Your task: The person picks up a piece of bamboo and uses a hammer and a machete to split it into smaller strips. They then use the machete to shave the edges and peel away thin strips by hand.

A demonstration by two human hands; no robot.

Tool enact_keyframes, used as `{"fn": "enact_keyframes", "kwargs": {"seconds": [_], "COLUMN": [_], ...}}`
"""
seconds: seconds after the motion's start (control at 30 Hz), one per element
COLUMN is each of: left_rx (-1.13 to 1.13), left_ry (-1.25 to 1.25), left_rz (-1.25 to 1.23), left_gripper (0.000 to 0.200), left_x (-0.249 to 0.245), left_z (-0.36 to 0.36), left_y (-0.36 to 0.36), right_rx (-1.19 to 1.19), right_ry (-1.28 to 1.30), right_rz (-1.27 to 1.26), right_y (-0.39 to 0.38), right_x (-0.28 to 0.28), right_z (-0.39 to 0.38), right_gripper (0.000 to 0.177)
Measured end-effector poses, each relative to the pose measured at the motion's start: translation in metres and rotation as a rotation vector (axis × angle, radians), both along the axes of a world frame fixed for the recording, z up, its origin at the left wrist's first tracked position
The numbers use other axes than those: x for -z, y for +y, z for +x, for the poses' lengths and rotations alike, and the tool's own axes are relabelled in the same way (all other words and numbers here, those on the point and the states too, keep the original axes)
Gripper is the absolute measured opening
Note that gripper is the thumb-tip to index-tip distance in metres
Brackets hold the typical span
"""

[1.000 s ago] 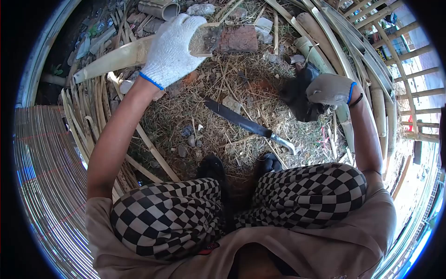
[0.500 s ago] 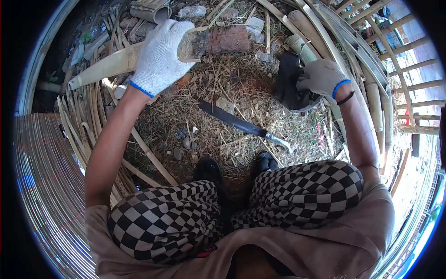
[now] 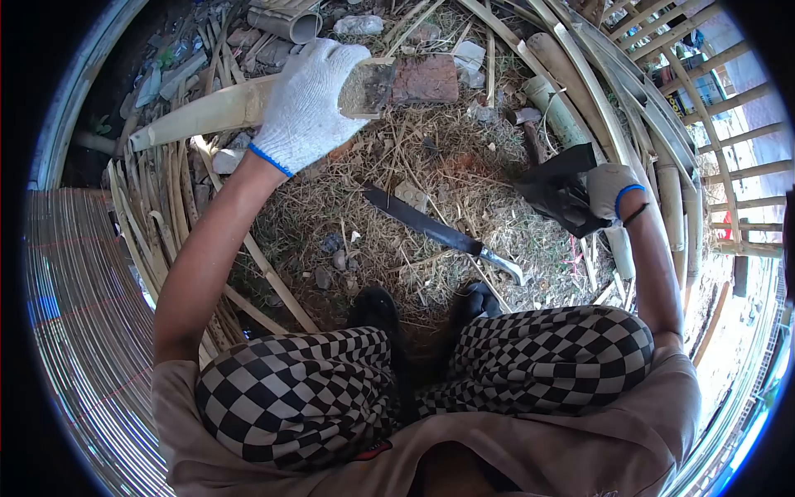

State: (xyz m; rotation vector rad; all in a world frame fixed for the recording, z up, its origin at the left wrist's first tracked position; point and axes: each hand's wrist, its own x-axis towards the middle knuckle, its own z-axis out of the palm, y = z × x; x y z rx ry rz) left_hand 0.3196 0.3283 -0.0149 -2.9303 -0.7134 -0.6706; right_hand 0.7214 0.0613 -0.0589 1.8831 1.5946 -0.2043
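My left hand (image 3: 310, 108), in a white knit glove with a blue cuff, is closed over a split bamboo piece (image 3: 203, 114). The hollow end of the bamboo meets a reddish brick (image 3: 425, 79) on the ground. On the other side, my gloved right hand (image 3: 614, 189) grips a crumpled black plastic bag (image 3: 563, 189), its fingers partly hidden. Between my hands and feet lies a machete (image 3: 426, 224), its dark blade toward the upper left and its pale handle toward the lower right.
Long bamboo strips (image 3: 149, 207) lie curved along the left. Bamboo poles (image 3: 667, 195) and a green bamboo length (image 3: 559, 112) are at the right, near a short brown stick (image 3: 537, 142). Dry grass and stones cover the ground. A bamboo lattice (image 3: 745, 149) stands at the far right.
My right hand has moved right and toward me with the black plastic bag, and the brown stick now shows. My left hand stays on the bamboo; the view has shifted slightly.
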Motion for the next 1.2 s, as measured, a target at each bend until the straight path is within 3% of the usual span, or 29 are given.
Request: {"fn": "enact_keyframes", "kwargs": {"seconds": [0.03,0.2,0.23,0.3,0.33,0.4,0.47,0.53,0.6,0.7,0.97,1.07,1.2], "left_rx": [0.003,-0.010,-0.013,-0.029,-0.002,0.017,0.064,0.072,0.070,0.065,0.069,0.022,0.053], "left_ry": [-0.004,-0.051,-0.068,-0.101,-0.129,-0.136,-0.157,-0.151,-0.154,-0.167,-0.202,-0.005,0.138], "left_rz": [-0.005,-0.032,-0.012,0.019,0.041,0.043,0.055,0.044,0.011,-0.024,-0.049,-0.022,0.041], "left_gripper": [0.075,0.076,0.076,0.076,0.076,0.078,0.078,0.077,0.075,0.076,0.075,0.071,0.068], "left_x": [0.000,0.001,0.001,0.004,0.007,0.012,0.013,0.015,0.013,0.012,0.011,0.006,0.008], "left_z": [0.000,0.003,0.003,0.000,-0.001,-0.004,-0.005,-0.006,-0.007,-0.009,-0.016,-0.015,-0.017], "left_y": [0.000,-0.003,-0.005,-0.008,-0.008,-0.009,-0.010,-0.009,-0.011,-0.013,-0.018,-0.019,-0.012], "right_rx": [-0.032,0.037,0.068,0.104,0.125,0.126,0.023,-0.182,-0.444,-0.672,-0.796,-0.774,-0.880], "right_ry": [0.007,-0.019,-0.020,0.097,0.168,0.298,0.576,0.775,0.919,0.876,1.011,0.986,0.989], "right_rz": [0.089,-0.211,-0.244,-0.138,0.045,0.346,0.496,0.526,0.644,0.726,0.666,0.571,0.745], "right_y": [-0.008,-0.014,-0.024,-0.023,-0.014,0.009,0.036,0.070,0.107,0.148,0.193,0.195,0.197], "right_x": [-0.011,-0.027,0.004,0.004,-0.014,-0.045,-0.073,-0.094,-0.080,-0.075,-0.056,-0.051,-0.035], "right_z": [0.005,0.008,0.024,0.011,-0.007,-0.033,-0.057,-0.089,-0.111,-0.151,-0.174,-0.172,-0.171], "right_gripper": [0.022,0.023,0.031,0.043,0.050,0.044,0.044,0.065,0.089,0.107,0.078,0.075,0.060]}}
